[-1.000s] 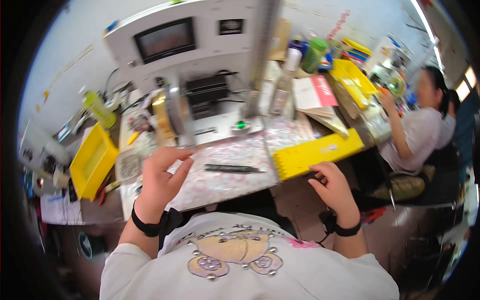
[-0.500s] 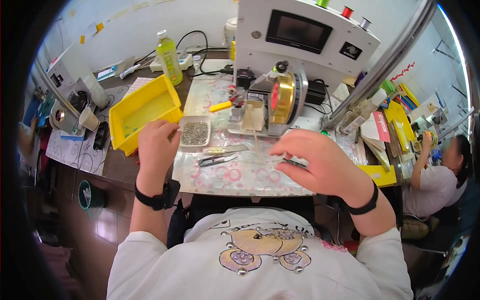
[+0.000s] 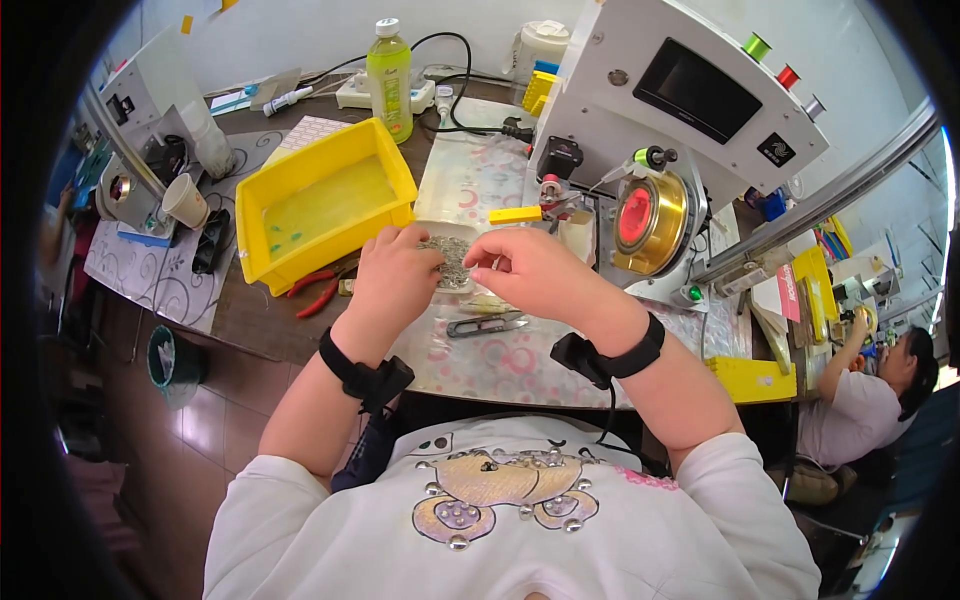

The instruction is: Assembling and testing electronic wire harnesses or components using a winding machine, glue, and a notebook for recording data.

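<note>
A small white dish of tiny silvery metal pieces lies between my hands. At its left edge is my left hand, fingers curled and closed; anything in them is hidden. My right hand reaches over the dish's right side with thumb and fingertips pinched near the metal pieces. Whatever it grips is too small or covered to make out. Just below the dish, thread snips rest on the patterned table cover.
A yellow bin stands left, with red-handled pliers nearby. Behind are a green drink bottle and cables. A white machine with a gold spool rises at right. Another person sits far right.
My right hand has moved left from the front of the machine to the dish. My left hand has come to the dish's left edge. The view has shifted and tilted.
</note>
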`<state>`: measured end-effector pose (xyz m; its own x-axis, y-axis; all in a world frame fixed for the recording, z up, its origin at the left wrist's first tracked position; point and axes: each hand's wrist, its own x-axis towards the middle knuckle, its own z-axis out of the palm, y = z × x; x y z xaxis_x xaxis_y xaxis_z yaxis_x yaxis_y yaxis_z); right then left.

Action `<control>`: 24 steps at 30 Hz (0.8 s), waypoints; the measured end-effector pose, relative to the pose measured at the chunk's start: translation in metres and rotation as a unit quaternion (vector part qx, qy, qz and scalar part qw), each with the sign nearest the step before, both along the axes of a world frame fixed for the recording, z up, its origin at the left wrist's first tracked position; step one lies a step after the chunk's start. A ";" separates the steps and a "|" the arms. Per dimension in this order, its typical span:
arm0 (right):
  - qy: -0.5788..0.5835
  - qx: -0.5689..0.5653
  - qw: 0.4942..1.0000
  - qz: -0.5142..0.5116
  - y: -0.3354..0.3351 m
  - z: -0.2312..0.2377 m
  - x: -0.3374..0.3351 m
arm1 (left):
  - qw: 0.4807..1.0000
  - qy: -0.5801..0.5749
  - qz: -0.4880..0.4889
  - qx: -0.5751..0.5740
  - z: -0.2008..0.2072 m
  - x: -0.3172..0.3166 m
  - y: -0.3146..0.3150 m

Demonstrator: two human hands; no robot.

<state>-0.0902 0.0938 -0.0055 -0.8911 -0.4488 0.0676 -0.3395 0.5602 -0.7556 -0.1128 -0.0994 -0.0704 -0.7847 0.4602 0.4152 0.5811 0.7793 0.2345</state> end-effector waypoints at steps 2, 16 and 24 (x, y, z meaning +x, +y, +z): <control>-0.017 -0.027 0.999 -0.007 0.000 -0.002 -0.001 | 1.000 0.000 -0.003 0.006 0.000 -0.004 -0.001; -0.025 -0.013 0.999 -0.031 0.007 -0.009 0.001 | 0.989 -0.001 0.029 0.145 0.015 -0.006 -0.003; 0.029 -0.095 0.993 -0.070 -0.003 -0.015 0.000 | 0.977 -0.036 -0.006 0.208 0.047 0.013 0.011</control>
<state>-0.0899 0.0904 -0.0201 -0.9358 -0.2952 0.1927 -0.3148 0.4535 -0.8338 -0.0996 -0.0887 -0.0234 -0.8145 0.2729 0.5120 0.5599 0.6008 0.5705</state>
